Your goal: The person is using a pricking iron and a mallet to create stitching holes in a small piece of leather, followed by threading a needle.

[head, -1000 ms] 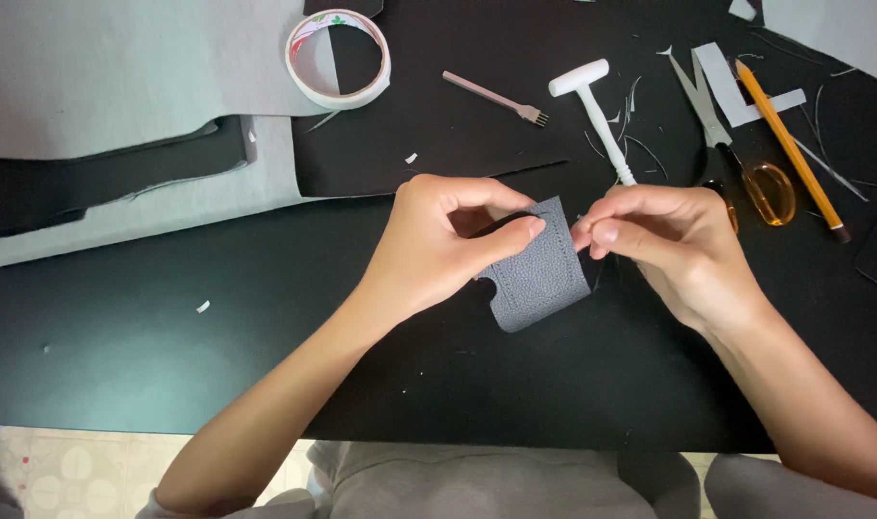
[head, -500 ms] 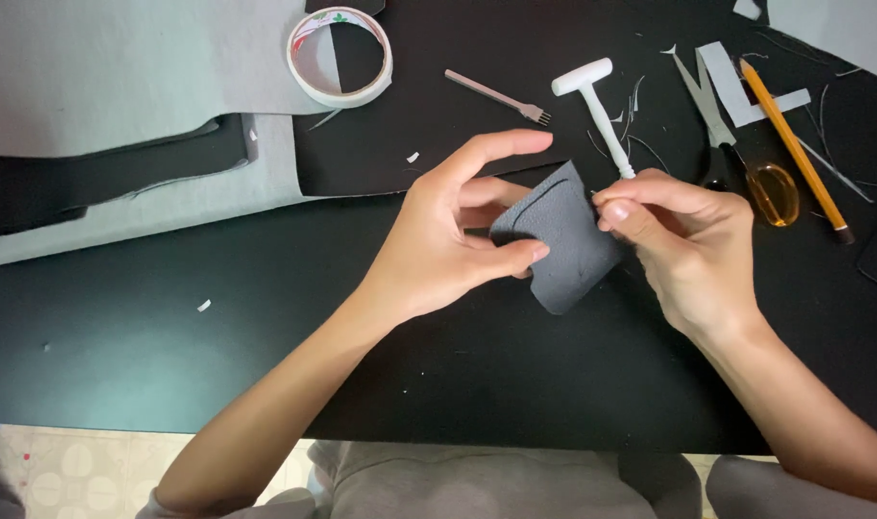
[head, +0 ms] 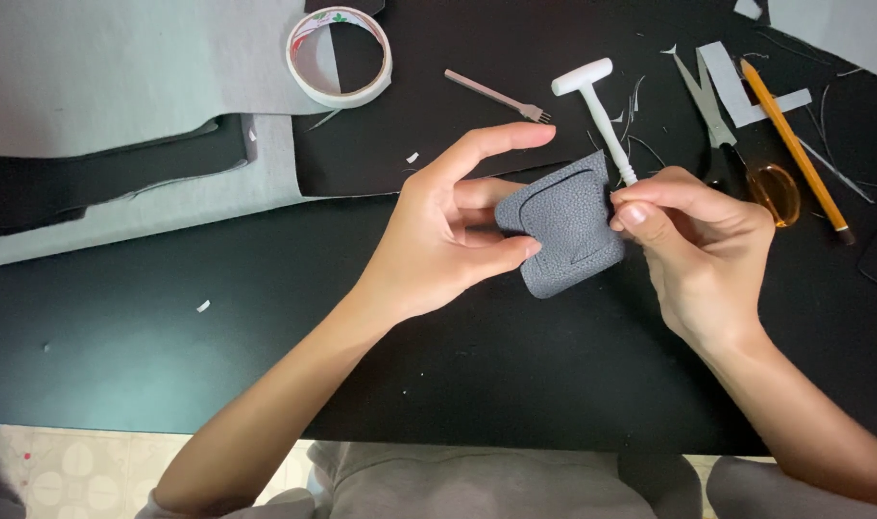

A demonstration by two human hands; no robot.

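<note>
Over the black table (head: 218, 317), left hand (head: 438, 240) pinches the grey leather piece (head: 568, 231), index finger stretched out; right hand (head: 698, 250) grips its right edge, white hammer (head: 597, 106) just beyond

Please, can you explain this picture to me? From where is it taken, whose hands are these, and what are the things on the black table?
There is no machine: a person works with two bare hands, and a camera worn on the head looks down at them. The left hand and the right hand together hold a small grey leather piece above the black table; the right fingertips pinch its edge. Behind the hands lie a white mallet, a small pronged punch tool, a roll of tape, scissors with amber handles and an orange pencil. Grey and black sheets lie at the far left.
</note>
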